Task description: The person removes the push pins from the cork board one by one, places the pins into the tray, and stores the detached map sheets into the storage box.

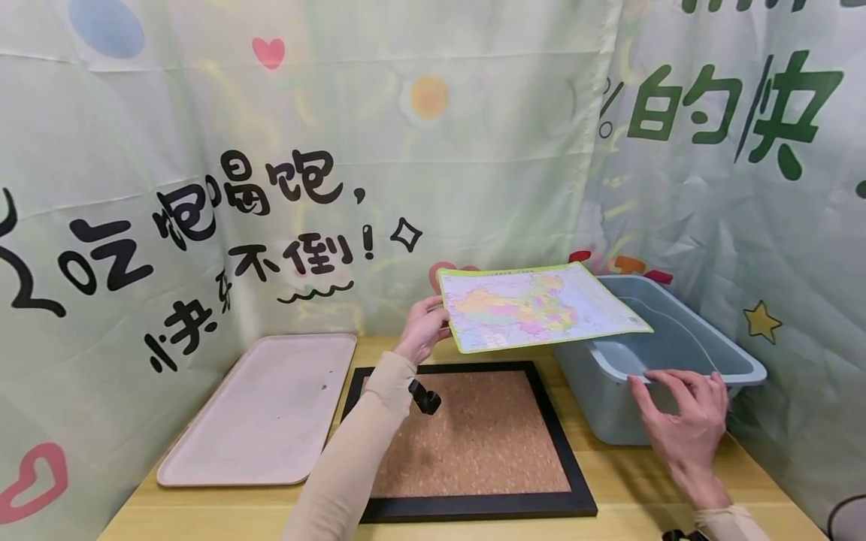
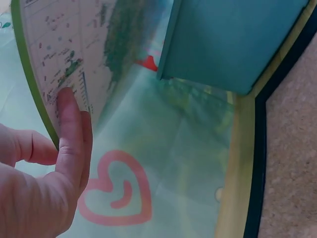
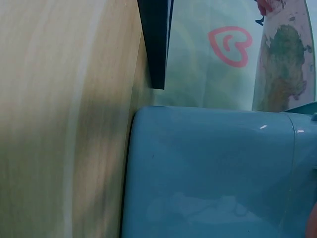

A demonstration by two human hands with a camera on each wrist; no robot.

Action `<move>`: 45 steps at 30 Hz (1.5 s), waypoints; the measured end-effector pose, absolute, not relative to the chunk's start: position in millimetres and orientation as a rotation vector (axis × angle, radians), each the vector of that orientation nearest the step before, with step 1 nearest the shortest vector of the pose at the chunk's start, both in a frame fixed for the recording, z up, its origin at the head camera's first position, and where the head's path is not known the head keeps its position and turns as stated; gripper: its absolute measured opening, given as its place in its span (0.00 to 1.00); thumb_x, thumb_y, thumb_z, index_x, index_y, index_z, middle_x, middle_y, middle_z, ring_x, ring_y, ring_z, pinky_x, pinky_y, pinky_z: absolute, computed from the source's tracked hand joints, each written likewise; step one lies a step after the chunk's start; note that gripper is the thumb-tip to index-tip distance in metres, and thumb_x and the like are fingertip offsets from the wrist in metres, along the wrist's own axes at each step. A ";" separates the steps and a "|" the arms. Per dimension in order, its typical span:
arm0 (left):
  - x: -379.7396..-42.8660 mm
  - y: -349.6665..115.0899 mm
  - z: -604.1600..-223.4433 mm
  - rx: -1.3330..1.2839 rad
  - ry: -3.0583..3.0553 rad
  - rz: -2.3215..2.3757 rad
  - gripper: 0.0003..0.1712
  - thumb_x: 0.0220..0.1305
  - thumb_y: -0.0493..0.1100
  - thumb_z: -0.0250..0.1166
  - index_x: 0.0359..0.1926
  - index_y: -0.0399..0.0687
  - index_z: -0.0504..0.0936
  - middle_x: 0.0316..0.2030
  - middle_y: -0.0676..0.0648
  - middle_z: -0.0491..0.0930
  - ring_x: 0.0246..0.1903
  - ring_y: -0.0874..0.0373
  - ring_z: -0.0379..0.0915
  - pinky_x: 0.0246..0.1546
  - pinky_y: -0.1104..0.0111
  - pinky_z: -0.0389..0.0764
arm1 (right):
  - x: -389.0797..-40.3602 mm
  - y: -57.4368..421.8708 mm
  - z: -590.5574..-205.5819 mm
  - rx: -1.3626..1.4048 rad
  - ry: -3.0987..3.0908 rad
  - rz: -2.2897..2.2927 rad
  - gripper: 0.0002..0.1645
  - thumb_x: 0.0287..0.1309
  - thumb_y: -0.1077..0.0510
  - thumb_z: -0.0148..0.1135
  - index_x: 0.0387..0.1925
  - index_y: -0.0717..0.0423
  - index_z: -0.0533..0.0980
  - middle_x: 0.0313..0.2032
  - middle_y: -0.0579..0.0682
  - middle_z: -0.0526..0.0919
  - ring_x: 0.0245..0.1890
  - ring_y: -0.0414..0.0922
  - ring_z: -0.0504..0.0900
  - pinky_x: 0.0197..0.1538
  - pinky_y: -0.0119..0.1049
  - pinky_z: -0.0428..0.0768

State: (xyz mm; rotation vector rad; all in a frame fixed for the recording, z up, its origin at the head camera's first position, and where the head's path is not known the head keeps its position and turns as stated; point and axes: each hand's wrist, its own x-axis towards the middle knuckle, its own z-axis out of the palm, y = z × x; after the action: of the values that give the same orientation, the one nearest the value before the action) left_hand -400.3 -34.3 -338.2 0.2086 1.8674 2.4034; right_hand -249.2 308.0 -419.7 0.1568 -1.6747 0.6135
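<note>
My left hand pinches the left edge of a thin map sheet, with coloured regions and a green border. The sheet is held in the air, its right part over a blue-grey plastic bin. In the left wrist view, fingers lie on the sheet's printed back and the thumb is on the other side. My right hand is at the bin's near rim, with thumb and fingers apart and loosely bent. Whether it touches the rim, I cannot tell. Only a bit of a finger shows in the right wrist view.
A black-framed cork board lies on the wooden table below the left forearm. To its left lies a pale pink tray. Printed cloth hangs behind and at both sides. A black cable shows at lower right.
</note>
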 end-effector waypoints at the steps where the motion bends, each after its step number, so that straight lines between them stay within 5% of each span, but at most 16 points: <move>1: -400.7 -32.3 -336.4 0.212 1.875 2.391 0.31 0.61 0.24 0.49 0.67 0.37 0.67 0.48 0.34 0.79 0.34 0.54 0.79 0.33 0.66 0.81 | -249.6 308.0 -419.9 0.158 -1.673 0.615 0.43 0.53 0.27 0.62 0.31 0.69 0.82 0.34 0.65 0.78 0.43 0.65 0.70 0.70 0.61 0.53; 13: -398.9 5.5 -303.6 0.328 2.034 2.324 0.27 0.63 0.25 0.48 0.64 0.35 0.71 0.47 0.35 0.82 0.33 0.55 0.79 0.30 0.69 0.83 | -252.2 305.2 -417.1 0.147 -1.672 0.615 0.45 0.53 0.27 0.62 0.31 0.70 0.82 0.35 0.67 0.78 0.43 0.65 0.69 0.71 0.60 0.52; 23: -394.0 37.7 -290.9 0.300 2.083 2.309 0.29 0.67 0.27 0.51 0.69 0.34 0.66 0.44 0.36 0.83 0.34 0.54 0.82 0.43 0.54 0.84 | -240.8 288.5 -403.4 0.149 -1.644 0.623 0.48 0.56 0.27 0.59 0.31 0.74 0.80 0.34 0.71 0.76 0.42 0.68 0.67 0.70 0.60 0.53; 30: -393.6 55.1 -292.1 0.289 2.137 2.293 0.28 0.69 0.28 0.52 0.69 0.35 0.65 0.43 0.36 0.84 0.28 0.54 0.82 0.25 0.68 0.83 | -241.5 288.4 -403.8 0.154 -1.651 0.616 0.48 0.57 0.27 0.59 0.32 0.74 0.80 0.35 0.71 0.77 0.43 0.68 0.67 0.70 0.62 0.52; 33: -392.8 62.1 -296.0 0.299 2.140 2.312 0.30 0.68 0.28 0.53 0.70 0.41 0.66 0.40 0.37 0.84 0.22 0.56 0.78 0.27 0.64 0.84 | -244.8 292.4 -408.1 0.151 -1.659 0.610 0.47 0.56 0.27 0.59 0.32 0.73 0.80 0.36 0.71 0.77 0.44 0.68 0.67 0.70 0.61 0.52; 41: -384.3 84.4 -305.9 0.313 2.179 2.392 0.14 0.67 0.29 0.56 0.49 0.33 0.83 0.31 0.47 0.79 0.18 0.58 0.74 0.24 0.64 0.84 | -248.3 303.8 -423.5 0.120 -1.709 0.594 0.46 0.55 0.27 0.59 0.34 0.71 0.82 0.38 0.69 0.78 0.45 0.66 0.68 0.72 0.58 0.51; 45: -381.1 93.2 -307.2 0.450 2.100 2.397 0.16 0.64 0.29 0.61 0.52 0.30 0.81 0.32 0.45 0.79 0.24 0.58 0.78 0.31 0.59 0.86 | -249.3 304.6 -423.2 0.130 -1.712 0.588 0.45 0.56 0.28 0.60 0.34 0.71 0.82 0.37 0.69 0.78 0.45 0.66 0.68 0.72 0.58 0.51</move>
State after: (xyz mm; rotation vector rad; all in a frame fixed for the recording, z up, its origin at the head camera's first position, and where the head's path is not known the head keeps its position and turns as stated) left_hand -381.1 93.2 -307.2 0.4503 2.1001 2.3971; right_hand -249.3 304.6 -423.2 0.1296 -1.7124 0.5880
